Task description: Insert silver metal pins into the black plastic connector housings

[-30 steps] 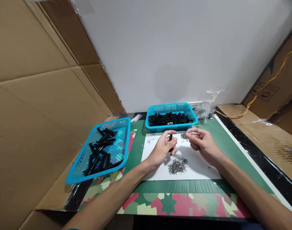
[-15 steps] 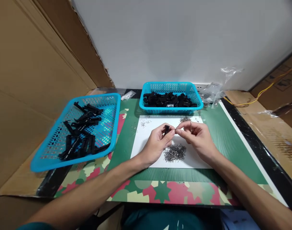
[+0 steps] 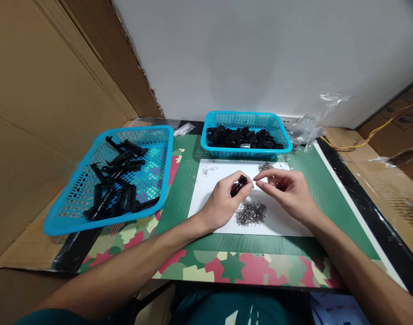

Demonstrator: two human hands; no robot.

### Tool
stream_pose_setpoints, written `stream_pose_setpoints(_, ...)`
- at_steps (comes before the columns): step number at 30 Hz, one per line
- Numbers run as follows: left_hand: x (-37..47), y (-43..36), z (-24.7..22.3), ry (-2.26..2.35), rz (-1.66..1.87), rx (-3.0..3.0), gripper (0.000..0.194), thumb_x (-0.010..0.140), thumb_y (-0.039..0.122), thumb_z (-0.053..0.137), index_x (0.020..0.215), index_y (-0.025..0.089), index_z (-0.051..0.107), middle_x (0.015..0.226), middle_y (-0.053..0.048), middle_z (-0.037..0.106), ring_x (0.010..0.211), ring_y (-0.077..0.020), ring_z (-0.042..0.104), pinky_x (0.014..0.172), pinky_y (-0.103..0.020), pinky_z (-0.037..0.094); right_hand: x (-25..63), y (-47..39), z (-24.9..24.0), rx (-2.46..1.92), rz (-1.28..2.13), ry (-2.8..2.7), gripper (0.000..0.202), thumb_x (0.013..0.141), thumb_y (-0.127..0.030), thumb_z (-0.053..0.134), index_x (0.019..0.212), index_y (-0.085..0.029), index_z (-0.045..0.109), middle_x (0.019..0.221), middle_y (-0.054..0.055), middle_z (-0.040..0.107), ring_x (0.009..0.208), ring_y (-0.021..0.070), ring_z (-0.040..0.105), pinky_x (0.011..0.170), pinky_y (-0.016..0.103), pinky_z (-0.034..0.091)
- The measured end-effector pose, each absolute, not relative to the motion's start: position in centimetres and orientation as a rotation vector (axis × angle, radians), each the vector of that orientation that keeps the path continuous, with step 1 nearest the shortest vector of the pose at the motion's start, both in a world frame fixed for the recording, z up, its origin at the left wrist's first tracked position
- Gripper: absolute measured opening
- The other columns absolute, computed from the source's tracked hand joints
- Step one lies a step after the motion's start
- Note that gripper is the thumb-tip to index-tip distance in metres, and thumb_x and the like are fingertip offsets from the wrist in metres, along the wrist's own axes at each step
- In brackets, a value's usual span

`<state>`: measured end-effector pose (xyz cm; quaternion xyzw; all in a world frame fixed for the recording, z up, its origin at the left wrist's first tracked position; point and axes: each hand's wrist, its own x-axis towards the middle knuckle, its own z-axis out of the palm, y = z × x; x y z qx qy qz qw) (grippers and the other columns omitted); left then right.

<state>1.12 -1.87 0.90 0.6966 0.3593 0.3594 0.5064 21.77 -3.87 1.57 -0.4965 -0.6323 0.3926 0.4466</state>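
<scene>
My left hand (image 3: 223,198) is closed around a black plastic part (image 3: 238,186), whose end sticks out between thumb and fingers. Just to the right, my right hand (image 3: 288,192) has its thumb and forefinger pinched together at the tips, a small gap from the left fingertips. Anything in that pinch is too small to make out. Under both hands lies a white sheet (image 3: 206,203). A pile of small metal wire pieces, like springs (image 3: 251,213), rests on it just below the hands. Behind the right hand is a smaller heap of metal pieces (image 3: 265,167).
On the left stands a blue basket (image 3: 169,171) with several long black parts (image 3: 116,171). Another blue basket (image 3: 247,152) at the back holds many black pieces (image 3: 240,137). Plastic bags (image 3: 304,126) lie at the back right. Cardboard (image 3: 57,90) walls the left side.
My right fingertips have come slightly away from the left ones. The black part in my left hand has tilted and shows more. The whole view has shifted a little.
</scene>
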Motion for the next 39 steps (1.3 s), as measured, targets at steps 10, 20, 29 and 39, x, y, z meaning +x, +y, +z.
stream_pose_setpoints(10,1.1,-1.9,1.0,0.899,0.867,1.856,0.019,0.104,0.033,0.055,0.092,0.021,0.062,0.085,-0.002,0.061,0.080,-0.0182,0.055,0.075,-0.032,0.042,22.7,-3.6,1.2,-1.238,1.144,-1.587,0.028,0.090,-0.048,0.076,0.090,-0.020,0.078,0.062,-0.004,0.038,0.057,0.0116,0.033,0.053,0.028,0.024)
stream_pose_setpoints(20,1.3,-1.7,0.7,0.908,0.814,1.910,0.021,0.105,0.031,0.054,0.088,0.020,0.060,0.084,-0.002,0.058,0.079,-0.0188,0.053,0.074,-0.032,0.040,22.2,-3.4,0.7,-1.250,1.179,-1.583,0.029,0.090,-0.046,0.077,0.090,-0.018,0.077,0.060,-0.005,0.039,0.056,0.0107,0.032,0.053,0.028,0.024)
stream_pose_setpoints(29,1.3,-1.9,0.9,0.935,0.807,1.912,0.021,0.104,0.030,0.055,0.087,0.019,0.060,0.086,-0.002,0.057,0.080,-0.0177,0.054,0.074,-0.032,0.040,22.3,-3.5,1.3,-1.274,1.115,-1.657,0.027,0.093,-0.043,0.072,0.092,-0.017,0.078,0.059,-0.005,0.040,0.055,0.0106,0.032,0.052,0.027,0.025)
stream_pose_setpoints(39,1.3,-2.1,0.9,0.968,0.759,2.015,0.017,0.100,0.023,0.057,0.085,0.017,0.060,0.084,-0.001,0.058,0.077,-0.0157,0.054,0.070,-0.030,0.041,22.9,-3.8,1.9,-1.278,1.032,-1.846,0.023,0.096,-0.036,0.067,0.089,-0.017,0.078,0.058,-0.005,0.041,0.055,0.0098,0.033,0.051,0.027,0.026)
